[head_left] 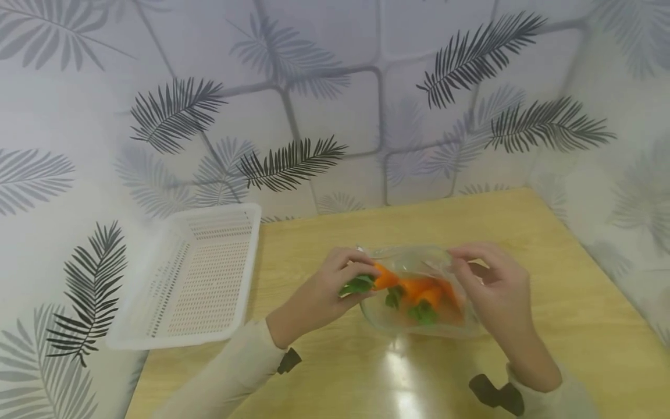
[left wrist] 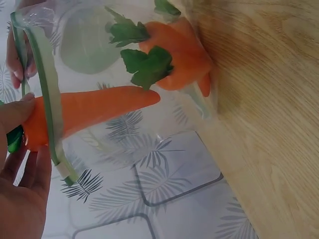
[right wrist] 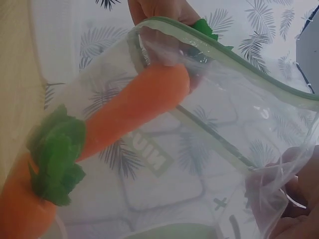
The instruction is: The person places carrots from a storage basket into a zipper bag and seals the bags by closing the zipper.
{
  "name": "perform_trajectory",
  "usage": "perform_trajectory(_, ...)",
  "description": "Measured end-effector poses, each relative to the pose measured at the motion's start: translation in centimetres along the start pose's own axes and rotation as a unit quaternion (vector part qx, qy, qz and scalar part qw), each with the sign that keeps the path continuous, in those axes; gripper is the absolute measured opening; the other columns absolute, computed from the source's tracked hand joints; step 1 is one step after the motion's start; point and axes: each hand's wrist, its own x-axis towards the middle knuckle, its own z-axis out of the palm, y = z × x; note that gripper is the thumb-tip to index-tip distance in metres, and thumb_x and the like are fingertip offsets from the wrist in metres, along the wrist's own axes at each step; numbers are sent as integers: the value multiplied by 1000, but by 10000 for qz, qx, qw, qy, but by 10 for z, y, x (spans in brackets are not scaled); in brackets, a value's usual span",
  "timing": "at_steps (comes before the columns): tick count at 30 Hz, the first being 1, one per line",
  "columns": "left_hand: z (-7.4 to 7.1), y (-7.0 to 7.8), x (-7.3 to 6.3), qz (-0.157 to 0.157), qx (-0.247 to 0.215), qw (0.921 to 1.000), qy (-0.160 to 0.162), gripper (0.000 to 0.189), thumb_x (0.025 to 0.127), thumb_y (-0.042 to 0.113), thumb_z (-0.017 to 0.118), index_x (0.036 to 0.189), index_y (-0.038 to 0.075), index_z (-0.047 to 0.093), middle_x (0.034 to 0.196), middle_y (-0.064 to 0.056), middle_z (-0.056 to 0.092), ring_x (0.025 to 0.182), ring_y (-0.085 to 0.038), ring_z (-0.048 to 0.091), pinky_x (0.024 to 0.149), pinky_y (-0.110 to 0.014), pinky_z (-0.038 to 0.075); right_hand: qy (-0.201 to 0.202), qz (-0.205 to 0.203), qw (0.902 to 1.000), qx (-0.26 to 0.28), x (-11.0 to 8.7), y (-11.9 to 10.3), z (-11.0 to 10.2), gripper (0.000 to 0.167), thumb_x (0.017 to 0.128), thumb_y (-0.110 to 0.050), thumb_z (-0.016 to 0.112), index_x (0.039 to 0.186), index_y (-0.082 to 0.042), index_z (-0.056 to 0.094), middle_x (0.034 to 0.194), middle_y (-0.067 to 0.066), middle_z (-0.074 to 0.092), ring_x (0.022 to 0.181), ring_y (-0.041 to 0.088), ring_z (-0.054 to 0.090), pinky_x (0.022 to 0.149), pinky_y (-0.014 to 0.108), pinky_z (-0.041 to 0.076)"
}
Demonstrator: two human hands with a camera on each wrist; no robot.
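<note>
My left hand (head_left: 316,294) grips an orange carrot (left wrist: 94,110) at its thick end, beside the green leaves. In the left wrist view its tapered end reaches through the mouth of a clear zip bag (head_left: 408,256), past the green zip strip (left wrist: 46,74). My right hand (head_left: 497,288) pinches the opposite side of the bag's mouth and keeps it spread, as the right wrist view shows. More carrots (left wrist: 174,52) with green leafy tops lie together at the bottom of the bag. The tip of the held carrot is close to their leaves.
A white perforated plastic basket (head_left: 252,273) stands at the left of the wooden table (head_left: 324,372). Behind the table hangs a pale wall covering with a leaf pattern (head_left: 335,116).
</note>
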Motion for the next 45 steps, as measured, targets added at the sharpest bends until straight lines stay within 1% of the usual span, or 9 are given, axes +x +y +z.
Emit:
perform_trajectory(6, 8, -1, 1, 41, 199, 9998, -73, 37, 80, 9, 73, 114, 9, 59, 120, -5, 51, 116, -19, 42, 102, -26, 33, -7, 7, 10000, -56, -1, 0, -1, 18, 73, 24, 59, 84, 11, 65, 85, 19, 63, 83, 13, 61, 70, 19, 52)
perform_trajectory(12, 11, -1, 2, -171, 380, 9991, -89, 43, 80, 12, 73, 120, 11, 57, 123, -3, 51, 116, -17, 43, 101, -24, 34, 0, 76, 9999, -74, -3, 1, -3, 18, 73, 23, 59, 84, 11, 65, 85, 19, 64, 83, 12, 61, 70, 19, 52)
perform_trajectory(15, 11, -1, 3, -273, 446, 9986, 16, 49, 79, 15, 74, 124, 11, 54, 124, -3, 50, 115, -17, 43, 101, -24, 34, 29, 91, 9999, -103, -3, 1, -4, 18, 73, 23, 59, 84, 10, 65, 85, 18, 64, 82, 12, 61, 70, 18, 52)
perform_trajectory(19, 9, -2, 1, -385, 333, 9984, 243, 52, 81, 24, 73, 127, 10, 52, 125, -3, 49, 115, -17, 43, 99, -25, 35, 34, 94, 9999, -115, -2, 1, -4, 18, 73, 23, 58, 84, 11, 65, 85, 19, 64, 83, 12, 61, 70, 18, 52)
perform_trajectory(26, 4, -5, -6, -717, 43, 9964, 443, 39, 93, 29, 57, 127, 9, 52, 125, -3, 49, 116, -18, 42, 99, -30, 37, -13, 101, 9999, -74, -2, 3, -4, 17, 74, 24, 57, 85, 12, 64, 87, 17, 64, 84, 12, 61, 71, 19, 52)
perform_trajectory(30, 2, -8, -10, -818, 28, 9949, 586, 35, 95, 26, 53, 126, 9, 52, 124, -3, 50, 116, -18, 43, 99, -31, 36, -1, 126, 9999, -42, -2, 3, -3, 17, 74, 23, 57, 85, 12, 64, 87, 17, 64, 83, 13, 61, 71, 19, 52)
perform_trajectory(34, -5, -12, -19, -1089, 88, 9920, 639, 34, 95, 23, 52, 127, 9, 51, 125, -2, 50, 117, -18, 43, 96, -33, 39, 8, 132, 9999, -82, -2, 3, -3, 17, 74, 23, 58, 85, 12, 65, 86, 17, 64, 83, 13, 61, 71, 19, 52)
perform_trajectory(40, -16, -20, -41, -1706, 58, 9832, 651, 35, 95, 18, 54, 129, 11, 48, 128, -2, 48, 114, -17, 43, 85, -35, 45, 13, 148, 9998, -149, -2, 5, -4, 16, 75, 22, 58, 85, 12, 65, 87, 17, 64, 84, 12, 61, 72, 18, 51)
perform_trajectory(45, -16, -25, -57, -2033, -56, 9788, 245, 42, 90, 11, 60, 130, 7, 45, 126, -7, 46, 109, -23, 43, 80, -38, 46, -4, 148, 9998, -99, -3, 5, 0, 16, 74, 23, 58, 85, 12, 64, 88, 15, 65, 85, 11, 61, 72, 18, 51)
